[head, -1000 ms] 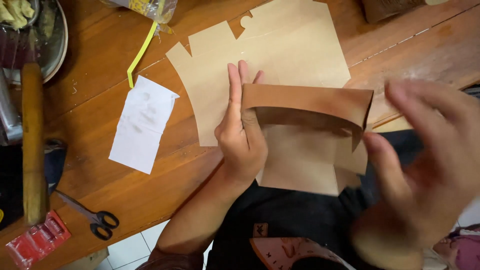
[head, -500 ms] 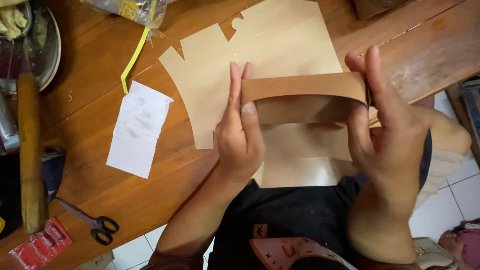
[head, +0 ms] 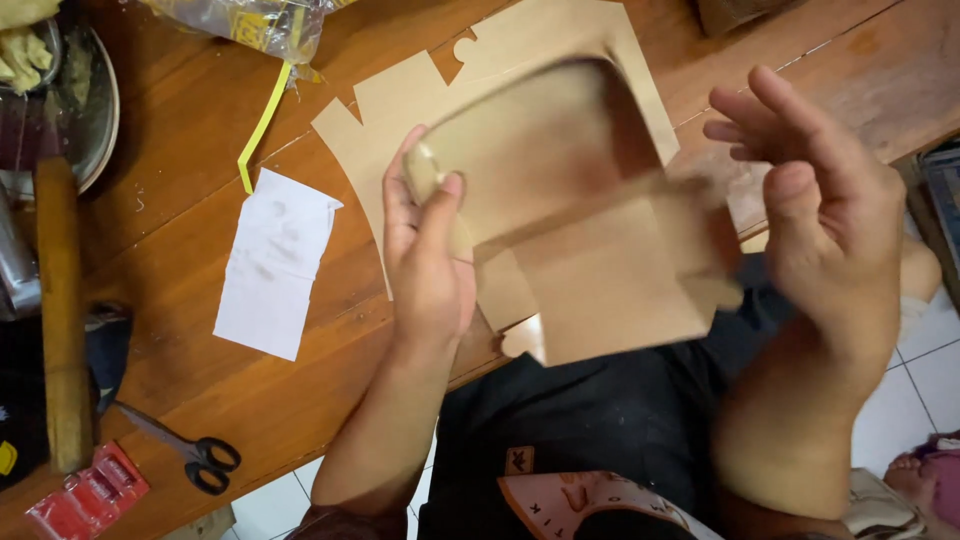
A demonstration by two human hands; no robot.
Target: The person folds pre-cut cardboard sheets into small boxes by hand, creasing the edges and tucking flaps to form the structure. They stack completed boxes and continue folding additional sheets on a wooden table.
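My left hand (head: 430, 250) grips the left edge of a folded brown cardboard piece (head: 580, 220), thumb on top, and holds it lifted above the wooden table (head: 180, 310). The piece is blurred by motion. My right hand (head: 810, 200) hovers just right of it with fingers spread, holding nothing and apart from the card. Beneath the lifted piece lies a flat cut-out cardboard sheet (head: 400, 110) with notched flaps.
A white paper slip (head: 275, 262) and a yellow strip (head: 262, 125) lie left of the sheet. Black-handled scissors (head: 190, 455), a wooden rolling pin (head: 62, 310) and a red packet (head: 88, 495) sit at the left edge. A plastic bag (head: 250, 20) is at the top.
My right hand let go of the folded cardboard and drew away to the right. The left hand tilted the piece up so its broad face shows.
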